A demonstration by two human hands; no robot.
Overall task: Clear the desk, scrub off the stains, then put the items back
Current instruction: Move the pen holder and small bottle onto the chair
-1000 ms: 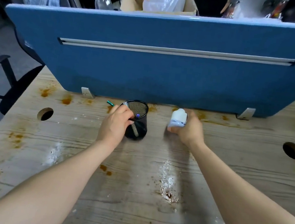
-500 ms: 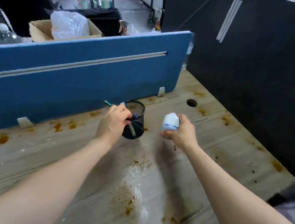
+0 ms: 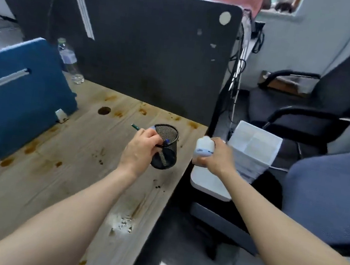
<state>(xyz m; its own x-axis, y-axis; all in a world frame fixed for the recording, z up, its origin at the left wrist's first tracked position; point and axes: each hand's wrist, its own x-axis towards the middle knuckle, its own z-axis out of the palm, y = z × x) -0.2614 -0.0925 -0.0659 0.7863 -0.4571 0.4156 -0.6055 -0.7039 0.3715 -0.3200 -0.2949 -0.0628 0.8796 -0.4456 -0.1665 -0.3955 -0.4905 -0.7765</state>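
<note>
My left hand point(image 3: 140, 150) grips a black mesh pen holder point(image 3: 166, 147) by its rim, lifted above the right part of the stained wooden desk point(image 3: 60, 162). Pens lie inside it, and a green pen tip point(image 3: 135, 126) sticks out past my fingers. My right hand point(image 3: 217, 157) holds a small white bottle point(image 3: 203, 149) past the desk's right edge, over a white surface point(image 3: 209, 183) below. Brown stains and white residue point(image 3: 122, 224) mark the desk top.
A blue partition point(image 3: 18, 91) stands at the left and a dark partition point(image 3: 140, 46) at the back. A clear water bottle point(image 3: 69, 61) stands in the corner between them. A white box point(image 3: 253, 150) and black office chairs point(image 3: 318, 106) stand to the right of the desk. A blue seat point(image 3: 327, 195) is nearer.
My view has swung to the right. Both hands have carried the pen holder and the white bottle rightward, and the bottle now hangs beyond the desk's edge.
</note>
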